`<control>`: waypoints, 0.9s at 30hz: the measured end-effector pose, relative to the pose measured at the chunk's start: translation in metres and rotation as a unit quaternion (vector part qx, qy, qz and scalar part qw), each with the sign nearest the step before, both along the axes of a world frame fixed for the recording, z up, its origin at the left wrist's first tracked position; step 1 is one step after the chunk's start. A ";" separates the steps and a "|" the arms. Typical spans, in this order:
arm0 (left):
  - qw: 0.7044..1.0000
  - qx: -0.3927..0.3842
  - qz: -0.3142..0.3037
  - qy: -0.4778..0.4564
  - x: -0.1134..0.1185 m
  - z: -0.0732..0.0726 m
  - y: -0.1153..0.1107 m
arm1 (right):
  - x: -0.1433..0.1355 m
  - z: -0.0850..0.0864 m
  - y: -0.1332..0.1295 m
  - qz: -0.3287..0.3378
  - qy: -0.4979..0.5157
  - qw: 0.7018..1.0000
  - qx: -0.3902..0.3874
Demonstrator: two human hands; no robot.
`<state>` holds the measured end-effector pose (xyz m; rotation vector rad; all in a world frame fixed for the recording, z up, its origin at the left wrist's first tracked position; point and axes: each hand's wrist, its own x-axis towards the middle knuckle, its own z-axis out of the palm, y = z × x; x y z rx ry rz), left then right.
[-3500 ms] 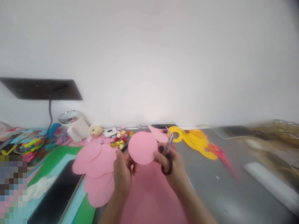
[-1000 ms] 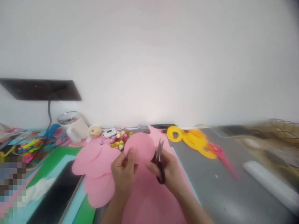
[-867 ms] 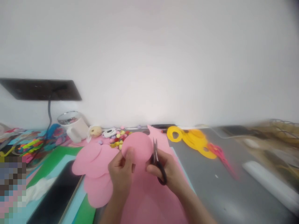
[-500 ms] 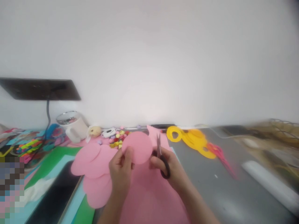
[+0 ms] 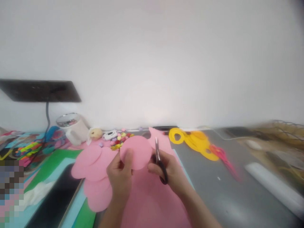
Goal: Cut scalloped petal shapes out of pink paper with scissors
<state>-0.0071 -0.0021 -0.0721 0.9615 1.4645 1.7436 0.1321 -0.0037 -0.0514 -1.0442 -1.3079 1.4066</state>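
Note:
Between thumb and fingers, my left hand [image 5: 121, 174] pinches a round pink paper disc [image 5: 140, 153] by its lower left side. My right hand [image 5: 168, 171] grips black-handled scissors [image 5: 157, 155], their blades pointing up just right of the disc and apart from it. The blades look closed or nearly so. Beneath both hands lies a large pink paper sheet [image 5: 152, 202]. To the left, several cut pink paper shapes [image 5: 98, 196] overlap in a pile.
Yellow paper cutouts [image 5: 197, 142] and pink scissors [image 5: 224, 160] lie right on the grey table. A white mug [image 5: 77, 131], colourful pompoms [image 5: 121, 139] and a wall-side black panel [image 5: 40, 91] are at the left. A dark flat rectangle [image 5: 55, 199] rests on coloured sheets.
My left hand and the disc have shifted slightly left and down. The scissors in my right hand have also moved a little left, with their blades tilting further left.

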 end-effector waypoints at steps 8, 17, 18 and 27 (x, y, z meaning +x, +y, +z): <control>0.999 0.003 0.047 0.024 0.003 0.009 -0.001 | 0.001 0.003 -0.001 0.053 0.006 0.998 -0.034; 0.998 0.001 0.044 0.034 0.003 0.011 -0.001 | 0.002 0.001 0.000 0.045 -0.004 0.999 -0.028; 0.999 0.000 0.043 0.032 0.003 0.010 -0.001 | 0.002 0.001 0.000 0.043 -0.006 0.999 -0.030; 0.999 0.009 0.039 0.036 0.002 0.008 -0.001 | 0.002 -0.002 0.000 0.035 -0.016 0.999 -0.027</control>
